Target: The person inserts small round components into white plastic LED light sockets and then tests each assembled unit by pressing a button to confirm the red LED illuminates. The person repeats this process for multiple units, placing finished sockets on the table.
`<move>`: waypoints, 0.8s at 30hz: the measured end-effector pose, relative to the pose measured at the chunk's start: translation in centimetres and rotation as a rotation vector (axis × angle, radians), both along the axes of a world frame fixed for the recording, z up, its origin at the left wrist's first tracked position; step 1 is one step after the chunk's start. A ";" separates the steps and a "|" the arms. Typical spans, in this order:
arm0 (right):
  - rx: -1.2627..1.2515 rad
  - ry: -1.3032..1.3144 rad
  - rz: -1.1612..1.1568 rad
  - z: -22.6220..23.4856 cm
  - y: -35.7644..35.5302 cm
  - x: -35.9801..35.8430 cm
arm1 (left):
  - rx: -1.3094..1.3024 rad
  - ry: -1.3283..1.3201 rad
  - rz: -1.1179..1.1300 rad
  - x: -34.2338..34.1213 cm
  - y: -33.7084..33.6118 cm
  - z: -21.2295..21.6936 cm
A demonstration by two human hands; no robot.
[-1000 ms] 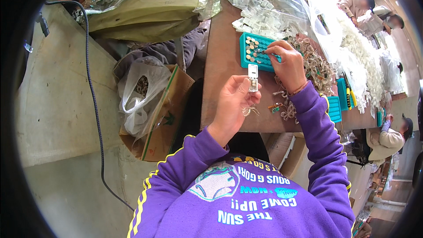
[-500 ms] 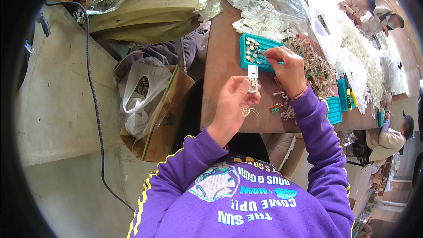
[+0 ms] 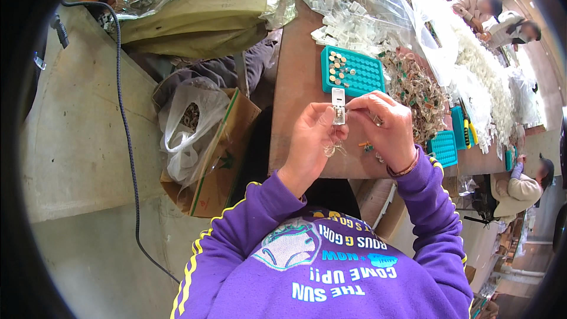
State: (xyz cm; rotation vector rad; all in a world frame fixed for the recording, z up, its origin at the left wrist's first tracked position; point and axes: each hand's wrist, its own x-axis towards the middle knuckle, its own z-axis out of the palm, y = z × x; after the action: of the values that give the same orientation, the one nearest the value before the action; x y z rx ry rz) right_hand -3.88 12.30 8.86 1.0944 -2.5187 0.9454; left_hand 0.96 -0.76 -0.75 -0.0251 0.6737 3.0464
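Note:
My left hand [image 3: 316,133] pinches a small white plastic case [image 3: 338,95] upright between thumb and fingers, its lid flipped up. Thin pale wires [image 3: 334,150] hang below that hand. Close against the case's right side is my right hand [image 3: 390,127], thumb and forefinger pressed together; whatever they hold is too small to make out. Just beyond both hands lies a teal tray [image 3: 367,72] with rows of pockets. Small round shiny discs [image 3: 336,64], like button cells, sit in its left part.
Loose clear plastic pieces [image 3: 348,29] heap up behind the tray, beside a tangled pile of wired parts [image 3: 416,94]. Rightward are another teal tray [image 3: 444,146] and a yellow-handled tool [image 3: 471,132]. A cardboard box [image 3: 236,127] with a plastic bag [image 3: 192,112] stands left. Co-workers [image 3: 472,9] sit farther off.
My right hand has come from over the teal tray toward me, to the side of the plastic case. My left hand still holds the case in nearly the same place.

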 end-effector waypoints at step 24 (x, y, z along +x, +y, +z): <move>-0.015 -0.017 0.060 0.1 0.8 0.5 | -0.039 -0.004 -0.054 0.2 0.0 0.1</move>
State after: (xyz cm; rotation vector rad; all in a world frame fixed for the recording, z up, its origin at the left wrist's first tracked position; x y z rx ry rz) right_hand -3.42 13.10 8.97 1.1683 -2.5011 0.9915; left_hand 1.18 -0.71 -0.60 -0.0141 0.7218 2.9803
